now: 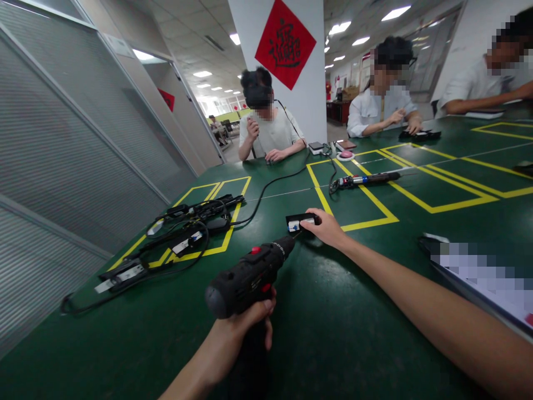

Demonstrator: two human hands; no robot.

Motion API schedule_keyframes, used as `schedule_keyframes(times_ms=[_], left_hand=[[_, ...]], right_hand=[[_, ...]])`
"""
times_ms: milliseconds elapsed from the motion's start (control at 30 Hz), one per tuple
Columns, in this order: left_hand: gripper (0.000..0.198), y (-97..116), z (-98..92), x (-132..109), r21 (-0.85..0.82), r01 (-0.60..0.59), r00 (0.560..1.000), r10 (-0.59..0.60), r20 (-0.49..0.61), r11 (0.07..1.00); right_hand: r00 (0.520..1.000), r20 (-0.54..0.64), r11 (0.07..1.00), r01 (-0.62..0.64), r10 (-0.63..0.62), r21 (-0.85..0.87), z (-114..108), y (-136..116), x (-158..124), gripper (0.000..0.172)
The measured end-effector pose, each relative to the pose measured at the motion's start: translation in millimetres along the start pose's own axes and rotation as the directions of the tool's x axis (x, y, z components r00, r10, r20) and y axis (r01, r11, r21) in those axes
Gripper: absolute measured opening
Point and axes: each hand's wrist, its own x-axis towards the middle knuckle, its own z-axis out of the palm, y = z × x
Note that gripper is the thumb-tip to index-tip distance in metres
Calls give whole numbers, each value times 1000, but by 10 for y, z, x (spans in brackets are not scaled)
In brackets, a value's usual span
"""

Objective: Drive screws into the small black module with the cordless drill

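My left hand (254, 319) is wrapped round the handle of a black cordless drill (245, 278) with red buttons. The drill points away from me, its chuck and thin bit reaching toward a small black casing (295, 219) with a white label and blue marks. Whether the bit touches the casing I cannot tell. My right hand (322, 226) grips that casing at its right end, thumb in front and fingers on top, holding it at the table surface.
Black power adapters with cables (195, 225) lie in a heap on the left. A pen-shaped electric screwdriver (366, 179) lies beyond my right hand. A dark-edged tray or folder with papers (478, 278) is at right. Yellow tape (370, 225) marks the green table (333, 333). Several people sit across.
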Motion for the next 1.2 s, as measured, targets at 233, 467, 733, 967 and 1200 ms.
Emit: schedule_keyframes(times_ms=[233,467,733,967,1200], left_hand=[[33,-25,-12,11,11,8,1000,-8,16,1000],[29,-9,-22,9,14,-6,999,6,37,1000],[31,-9,3,12,-14,-18,1000,18,5,1000],[29,9,-25,9,10,-12,999,12,37,1000],[30,-4,-29,8,-10,4,999,-3,38,1000]], right_hand=[[1000,-25,1000,8,-8,1,24,26,13,39],[1000,-22,1000,9,-9,2,30,45,17,39],[999,-24,1000,23,-23,-4,25,45,13,39],[1000,-14,1000,9,-9,5,22,35,5,39],[999,-34,1000,25,-25,-4,42,52,15,38]])
